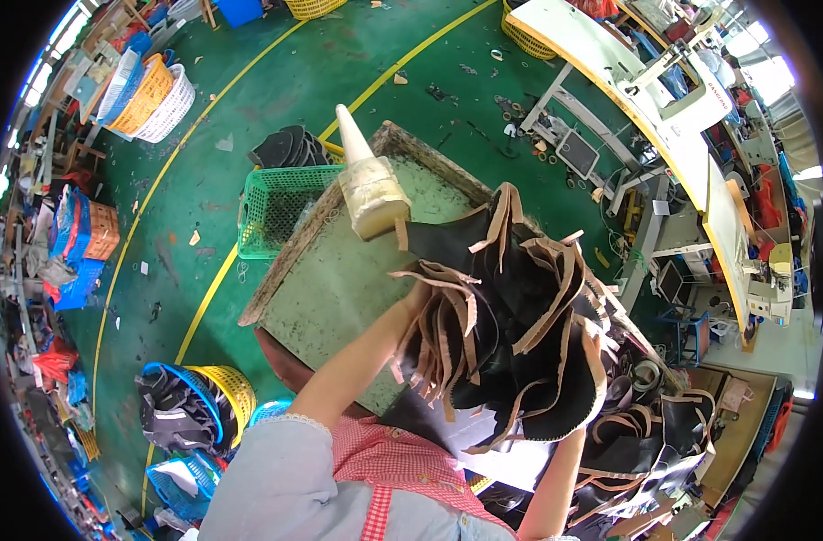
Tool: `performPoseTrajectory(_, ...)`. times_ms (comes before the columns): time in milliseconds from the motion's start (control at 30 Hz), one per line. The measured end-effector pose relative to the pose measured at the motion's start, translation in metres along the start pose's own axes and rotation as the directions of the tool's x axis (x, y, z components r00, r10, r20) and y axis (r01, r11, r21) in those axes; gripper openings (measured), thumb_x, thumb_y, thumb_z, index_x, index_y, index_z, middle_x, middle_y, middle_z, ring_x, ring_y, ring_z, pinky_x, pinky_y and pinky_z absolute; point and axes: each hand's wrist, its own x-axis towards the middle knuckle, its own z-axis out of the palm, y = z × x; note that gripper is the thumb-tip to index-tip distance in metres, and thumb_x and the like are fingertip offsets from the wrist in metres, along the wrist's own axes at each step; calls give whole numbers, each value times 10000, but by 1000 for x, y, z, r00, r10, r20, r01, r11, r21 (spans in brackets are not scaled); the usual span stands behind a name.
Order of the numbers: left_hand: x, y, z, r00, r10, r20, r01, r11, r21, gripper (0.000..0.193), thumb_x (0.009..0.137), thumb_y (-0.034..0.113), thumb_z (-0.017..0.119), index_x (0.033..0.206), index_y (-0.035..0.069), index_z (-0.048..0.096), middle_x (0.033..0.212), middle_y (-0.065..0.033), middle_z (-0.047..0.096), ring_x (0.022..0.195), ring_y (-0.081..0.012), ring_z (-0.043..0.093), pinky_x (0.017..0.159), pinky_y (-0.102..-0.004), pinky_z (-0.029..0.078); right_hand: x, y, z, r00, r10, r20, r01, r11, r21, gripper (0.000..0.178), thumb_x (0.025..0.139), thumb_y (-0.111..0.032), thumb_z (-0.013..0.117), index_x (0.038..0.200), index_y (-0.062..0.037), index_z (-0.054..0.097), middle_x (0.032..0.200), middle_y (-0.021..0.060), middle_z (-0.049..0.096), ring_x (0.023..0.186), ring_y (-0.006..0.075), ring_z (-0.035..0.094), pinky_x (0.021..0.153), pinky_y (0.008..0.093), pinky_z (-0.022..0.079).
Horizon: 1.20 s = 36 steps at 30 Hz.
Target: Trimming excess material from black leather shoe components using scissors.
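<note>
A thick bundle of black leather pieces (519, 316) with tan raw edges hangs between my two hands, above the right side of the workbench. The pieces are curved and stacked loosely, and some rims look toothed. My left hand (417, 303) grips the bundle from its left side, with the fingers tucked out of sight among the folds. From below, my right hand (571, 444) supports the right side of the bundle and is mostly covered by it. Just beyond the bundle, a cream-coloured post with a tapered cone tip (372, 185) stands on the worn green bench top (326, 298).
Beside the bench is a green plastic basket (260, 207), with dark pieces (291, 147) behind it. More black pieces with tan edges (641, 442) lie at my right. A sewing machine (691, 95) stands on a white table at the far right. Filled baskets (235, 392) stand at the left.
</note>
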Motion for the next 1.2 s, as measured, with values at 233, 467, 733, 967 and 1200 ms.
performPoseTrajectory(233, 21, -22, 19, 992, 100, -80, -93, 993, 78, 585, 846, 593, 501, 1144, 93, 562, 1030, -88, 623, 824, -222, 631, 730, -357, 532, 9, 36, -41, 882, -357, 306, 470, 672, -572, 644, 796, -146, 678, 1360, -50, 382, 1359, 204, 373, 1254, 308, 399, 1051, 389, 294)
performPoseTrajectory(467, 6, -37, 16, 958, 219, -183, -192, 969, 153, 589, 847, 591, 501, 1162, 97, 551, 1052, -89, 614, 847, -227, 626, 743, -363, 526, -12, 28, -49, 880, -344, 328, 475, 667, -574, 643, 795, -173, 677, 1356, -55, 388, 1374, 213, 342, 1265, 328, 372, 1054, 409, 282)
performPoseTrajectory(733, -88, -86, -24, 867, 370, -335, -334, 929, 162, 594, 848, 590, 501, 1183, 101, 538, 1077, -90, 604, 873, -233, 619, 759, -369, 519, -80, 36, -38, 856, -269, 442, 503, 634, -587, 642, 794, -204, 677, 1352, -60, 394, 1391, 224, 307, 1278, 350, 342, 1056, 430, 268)
performPoseTrajectory(967, -246, -178, -86, 658, 536, -529, -575, 811, 106, 600, 848, 589, 500, 1201, 104, 527, 1099, -91, 595, 896, -238, 614, 772, -375, 514, -160, 47, 12, 710, -159, 686, 640, 552, -535, 643, 793, -231, 676, 1349, -65, 399, 1407, 234, 275, 1289, 370, 315, 1058, 449, 257)
performPoseTrajectory(1200, -440, -326, -151, 262, 603, -753, -847, 518, 120, 605, 849, 587, 500, 1219, 108, 515, 1122, -92, 586, 919, -243, 608, 785, -381, 508, -269, 66, 107, 353, -35, 935, 834, 464, -297, 644, 792, -258, 676, 1345, -70, 404, 1422, 244, 244, 1300, 389, 289, 1061, 468, 245)
